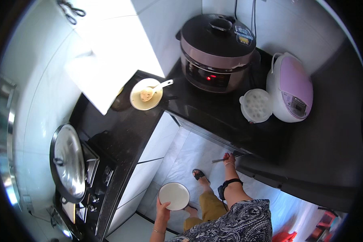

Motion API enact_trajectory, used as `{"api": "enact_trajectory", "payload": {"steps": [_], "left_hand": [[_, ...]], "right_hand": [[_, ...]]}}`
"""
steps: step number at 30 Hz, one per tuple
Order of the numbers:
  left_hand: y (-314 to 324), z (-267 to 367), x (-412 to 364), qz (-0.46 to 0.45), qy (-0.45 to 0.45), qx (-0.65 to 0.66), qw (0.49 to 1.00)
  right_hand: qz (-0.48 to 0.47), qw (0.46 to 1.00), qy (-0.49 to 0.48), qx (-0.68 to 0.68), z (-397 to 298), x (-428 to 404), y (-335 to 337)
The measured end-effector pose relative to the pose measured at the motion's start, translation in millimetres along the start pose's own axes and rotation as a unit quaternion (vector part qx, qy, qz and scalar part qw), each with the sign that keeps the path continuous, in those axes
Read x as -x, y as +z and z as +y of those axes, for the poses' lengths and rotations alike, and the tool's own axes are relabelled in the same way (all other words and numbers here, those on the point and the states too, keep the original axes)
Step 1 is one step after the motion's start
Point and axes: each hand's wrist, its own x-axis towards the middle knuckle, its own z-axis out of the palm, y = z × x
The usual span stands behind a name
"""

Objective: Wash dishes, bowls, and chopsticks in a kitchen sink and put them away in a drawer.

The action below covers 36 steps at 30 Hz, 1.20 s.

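My left hand (pixel 163 208) grips the rim of a round white bowl or dish (pixel 174 196) with a dark edge, its thumb over the inside, left of my body. My right hand (pixel 229 158) is closed on a thin, long grey object with a dark end (pixel 219 160), close to the front of the counter; its exact kind cannot be told. On the counter corner stands a cream bowl (pixel 139 104) with a white spoon (pixel 163 84) resting in it, the spoon's bowl over something light brown.
An electric pressure cooker (pixel 217 39) with a lit red display stands at the back, beside a pink-and-white rice cooker (pixel 295 81) and a white perforated steamer basket (pixel 256 106). A lidded pan (pixel 69 163) sits on the gas stove at left. The dark counter (pixel 124 133) edge runs around me.
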Motion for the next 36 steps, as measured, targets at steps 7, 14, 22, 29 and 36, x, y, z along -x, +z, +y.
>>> {"api": "enact_trajectory", "payload": {"steps": [7, 14, 22, 29, 36], "left_hand": [[-11.7, -12.8, -66.9, 0.011, -0.062, -0.076, 0.995], [-8.5, -14.0, -91.9, -0.029, -0.099, -0.105, 0.989], [0.2, -9.8, -89.1, -0.091, -0.096, -0.114, 0.985], [39.0, 3.0, -81.0, -0.116, -0.088, -0.111, 0.983], [67.7, 3.6, -71.6, -0.156, -0.062, -0.105, 0.980]], "right_hand": [[-0.076, 0.941, -0.225, -0.241, 14.2, -62.4, 53.9], [-0.139, 0.930, -0.175, -0.291, 12.5, -30.1, 81.0], [-0.133, 0.963, -0.130, -0.192, 27.4, -33.0, 17.9], [-0.030, 0.965, -0.080, -0.247, 78.7, 17.9, -29.3], [-0.071, 0.981, 0.176, 0.042, 83.5, 96.7, -139.6]]}}
